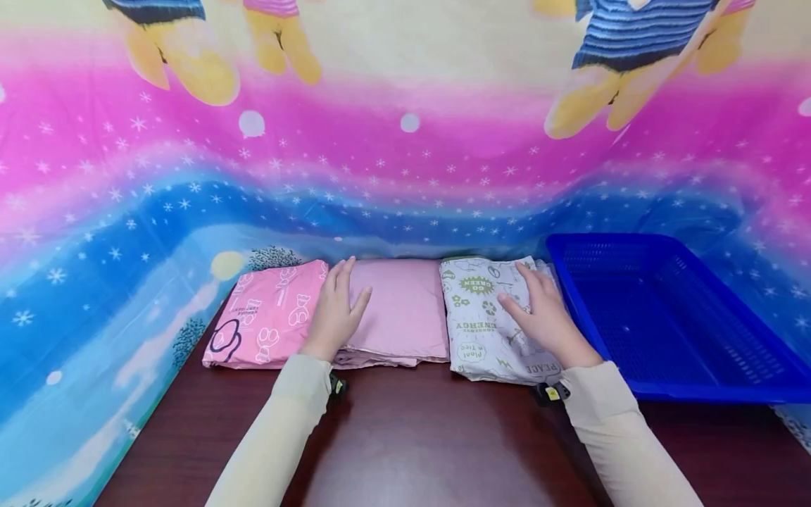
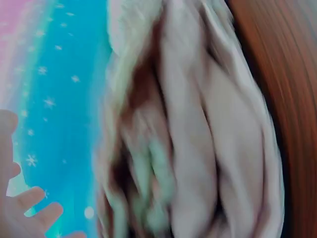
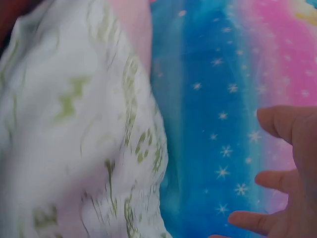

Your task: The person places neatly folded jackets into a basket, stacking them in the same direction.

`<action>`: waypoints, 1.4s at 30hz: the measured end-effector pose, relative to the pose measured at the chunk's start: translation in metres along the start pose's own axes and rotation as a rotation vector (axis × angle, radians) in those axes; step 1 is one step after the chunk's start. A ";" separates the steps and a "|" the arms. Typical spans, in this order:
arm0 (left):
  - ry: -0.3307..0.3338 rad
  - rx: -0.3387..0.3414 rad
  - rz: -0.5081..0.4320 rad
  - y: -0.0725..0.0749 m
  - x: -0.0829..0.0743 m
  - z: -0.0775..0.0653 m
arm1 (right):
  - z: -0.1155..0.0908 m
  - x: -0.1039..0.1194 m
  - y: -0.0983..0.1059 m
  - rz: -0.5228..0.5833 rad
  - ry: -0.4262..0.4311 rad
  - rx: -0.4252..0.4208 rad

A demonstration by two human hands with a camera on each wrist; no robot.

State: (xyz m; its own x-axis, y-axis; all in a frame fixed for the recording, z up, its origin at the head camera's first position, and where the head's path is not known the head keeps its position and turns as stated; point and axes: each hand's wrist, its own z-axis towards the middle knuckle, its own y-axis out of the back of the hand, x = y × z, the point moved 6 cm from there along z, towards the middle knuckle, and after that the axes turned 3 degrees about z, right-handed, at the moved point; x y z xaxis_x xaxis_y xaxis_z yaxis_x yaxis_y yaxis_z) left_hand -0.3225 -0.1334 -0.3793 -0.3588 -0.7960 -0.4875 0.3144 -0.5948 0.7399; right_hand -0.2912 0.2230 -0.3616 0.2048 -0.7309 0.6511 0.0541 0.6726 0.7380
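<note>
Three folded cloths lie side by side at the back of the table. On the left is a bright pink cloth [image 1: 272, 310] with white and dark outline prints. The plain pale pink cloth [image 1: 399, 310] lies in the middle, and a white cloth [image 1: 478, 310] with green prints and lettering is on the right. My left hand [image 1: 336, 310] is over the border between the two pink cloths, its fingers extended. Over the right side of the white cloth is my right hand [image 1: 548, 313], thumb and fingers spread. Neither hand holds anything; whether they touch the cloths I cannot tell.
A blue plastic basket [image 1: 640, 391] with perforated sides stands right of the white cloth, close to my right hand. Behind everything hangs a colourful snowflake-patterned curtain [image 1: 393, 165]. The dark brown tabletop [image 1: 431, 443] stretches toward me.
</note>
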 end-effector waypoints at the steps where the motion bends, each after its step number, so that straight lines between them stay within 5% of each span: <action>1: -0.008 -0.013 -0.054 0.000 -0.004 -0.002 | -0.003 0.001 0.000 0.019 -0.005 -0.014; 13: 0.028 0.017 -0.496 -0.026 -0.037 -0.021 | -0.043 0.004 -0.001 0.396 -0.040 -0.214; 19: 0.015 0.039 -0.535 -0.037 -0.052 -0.028 | -0.060 -0.006 -0.005 0.785 -0.177 -0.227; 22: 0.004 0.064 -0.546 -0.042 -0.059 -0.032 | -0.068 -0.012 -0.007 0.855 -0.230 -0.224; 24: 0.001 0.079 -0.552 -0.046 -0.062 -0.034 | -0.073 -0.014 -0.007 0.809 -0.245 -0.241; 31: 0.054 0.134 -0.609 -0.062 -0.072 -0.040 | -0.080 -0.019 -0.001 0.402 -0.203 -0.295; 38: 0.161 0.260 -0.681 -0.087 -0.086 -0.044 | -0.074 -0.030 -0.008 0.106 -0.154 -0.256; 42: 0.211 0.327 -0.708 -0.101 -0.094 -0.045 | -0.069 -0.040 -0.014 -0.009 -0.200 -0.198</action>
State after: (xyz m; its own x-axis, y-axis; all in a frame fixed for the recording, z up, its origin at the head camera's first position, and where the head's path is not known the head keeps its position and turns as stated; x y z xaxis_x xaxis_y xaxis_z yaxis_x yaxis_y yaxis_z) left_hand -0.2809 -0.0038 -0.4292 -0.1925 -0.2665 -0.9444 -0.2100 -0.9289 0.3049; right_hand -0.2329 0.2506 -0.4101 0.0073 -0.7317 0.6816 0.2491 0.6614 0.7074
